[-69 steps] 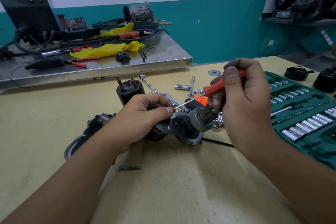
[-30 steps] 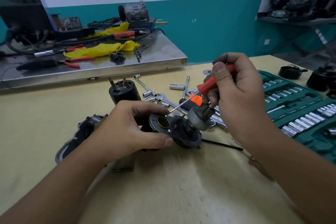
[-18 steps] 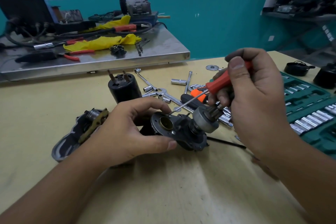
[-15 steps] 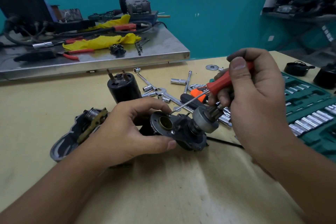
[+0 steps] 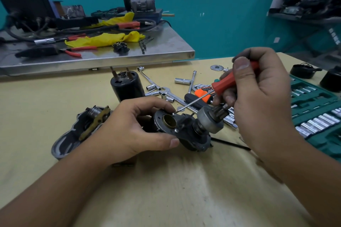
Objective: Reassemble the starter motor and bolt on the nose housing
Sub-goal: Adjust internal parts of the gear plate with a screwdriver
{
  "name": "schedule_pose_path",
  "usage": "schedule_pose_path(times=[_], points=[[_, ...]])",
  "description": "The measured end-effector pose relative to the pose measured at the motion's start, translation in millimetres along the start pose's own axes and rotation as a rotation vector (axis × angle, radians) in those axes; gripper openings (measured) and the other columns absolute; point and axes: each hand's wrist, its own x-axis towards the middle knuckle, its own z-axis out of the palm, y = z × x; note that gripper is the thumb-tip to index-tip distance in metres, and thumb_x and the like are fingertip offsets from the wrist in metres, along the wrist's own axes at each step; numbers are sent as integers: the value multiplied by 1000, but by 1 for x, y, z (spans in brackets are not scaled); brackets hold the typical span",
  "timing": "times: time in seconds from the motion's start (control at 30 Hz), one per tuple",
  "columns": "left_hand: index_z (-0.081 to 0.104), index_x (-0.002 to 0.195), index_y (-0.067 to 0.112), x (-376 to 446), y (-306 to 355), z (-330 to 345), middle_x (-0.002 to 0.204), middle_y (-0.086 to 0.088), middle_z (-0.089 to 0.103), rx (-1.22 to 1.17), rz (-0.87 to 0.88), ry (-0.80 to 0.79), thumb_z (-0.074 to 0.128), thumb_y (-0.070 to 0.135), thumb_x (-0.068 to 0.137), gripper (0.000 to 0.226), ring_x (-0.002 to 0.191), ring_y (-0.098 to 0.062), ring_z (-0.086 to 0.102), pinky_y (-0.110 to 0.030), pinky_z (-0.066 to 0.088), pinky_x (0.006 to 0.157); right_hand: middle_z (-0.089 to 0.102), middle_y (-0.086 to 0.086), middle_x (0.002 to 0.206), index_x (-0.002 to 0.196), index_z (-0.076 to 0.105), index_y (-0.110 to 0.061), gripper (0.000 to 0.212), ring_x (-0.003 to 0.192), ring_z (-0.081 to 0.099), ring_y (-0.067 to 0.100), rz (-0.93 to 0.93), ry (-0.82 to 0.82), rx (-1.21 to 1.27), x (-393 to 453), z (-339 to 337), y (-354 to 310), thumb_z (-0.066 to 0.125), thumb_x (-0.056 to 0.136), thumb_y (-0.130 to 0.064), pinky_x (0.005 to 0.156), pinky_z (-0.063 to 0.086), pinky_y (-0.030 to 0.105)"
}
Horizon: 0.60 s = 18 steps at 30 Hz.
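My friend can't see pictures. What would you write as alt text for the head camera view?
A person's left hand holds a starter motor assembly on a yellow table while the right hand holds a red-handled screwdriver with its tip at a small screw by a brass bushing. Loose sockets and a green socket set case lie nearby.

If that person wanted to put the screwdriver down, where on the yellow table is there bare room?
Bare tabletop lies in front of the dark starter motor assembly, between both forearms, and at far left beyond the grey nose housing. Crowded: loose chrome sockets and wrenches behind the motor, and the green socket case at right.
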Motion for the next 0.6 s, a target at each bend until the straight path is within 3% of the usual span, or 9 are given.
schedule_pose_path(times=[0.13,0.27,0.43,0.6], points=[[76,104,31,0,0,0,103,-6,76,-7,-7,-7,94,33,59,48,93,-23,76,-29,61,82,52,29,77,94,52,-21,17,45,45,8,-14,14,32,-1,0,3,45,108,-13,48,51,29],[76,105,32,1,0,0,103,-4,77,-12,-8,-17,93,34,61,48,94,-20,76,-25,59,80,53,15,73,94,52,-20,16,44,41,12,2,20,92,0,1,5,45,107,-15,48,52,33],[76,107,33,1,-2,-1,107,-2,76,-13,16,-21,93,34,63,47,98,-19,75,-21,58,81,46,30,77,94,53,-20,12,46,41,13,15,-21,48,1,1,5,47,105,-18,49,52,32],[76,111,37,2,-3,-1,112,3,76,-16,49,-43,92,33,67,47,105,-17,74,-18,56,85,49,24,76,96,53,-19,15,46,42,10,3,4,52,0,0,5,45,107,-14,49,52,32]])
